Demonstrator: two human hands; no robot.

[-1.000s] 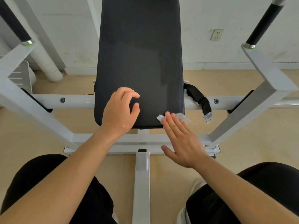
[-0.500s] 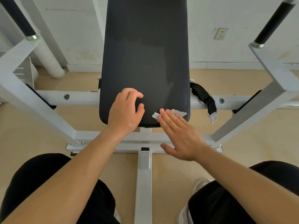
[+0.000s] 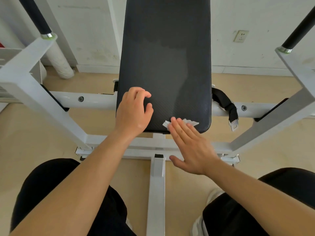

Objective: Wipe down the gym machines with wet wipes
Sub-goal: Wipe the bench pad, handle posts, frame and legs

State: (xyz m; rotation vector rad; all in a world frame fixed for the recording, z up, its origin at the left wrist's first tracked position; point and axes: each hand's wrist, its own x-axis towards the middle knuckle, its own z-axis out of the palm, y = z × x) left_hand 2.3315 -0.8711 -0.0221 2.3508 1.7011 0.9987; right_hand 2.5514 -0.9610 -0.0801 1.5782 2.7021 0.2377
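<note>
A long black padded bench pad (image 3: 167, 62) runs away from me on a white steel frame (image 3: 156, 181). Darker damp streaks show across the pad's middle. A crumpled white wet wipe (image 3: 191, 123) lies near the pad's near right corner. My right hand (image 3: 190, 147) presses it down with flat, straight fingers, thumb spread over the frame below. My left hand (image 3: 133, 111) rests on the pad's near left part, its fingers loosely curled with nothing in them.
White frame arms with black handles rise at the left (image 3: 35, 16) and right (image 3: 300, 29). A black strap with a metal buckle (image 3: 228, 106) hangs at the pad's right side. My knees in black shorts flank the centre beam. A wall and socket (image 3: 240, 36) lie behind.
My right hand has slid the wipe leftward along the pad's near edge, then slightly back right. The left hand has stayed where it was on the pad.
</note>
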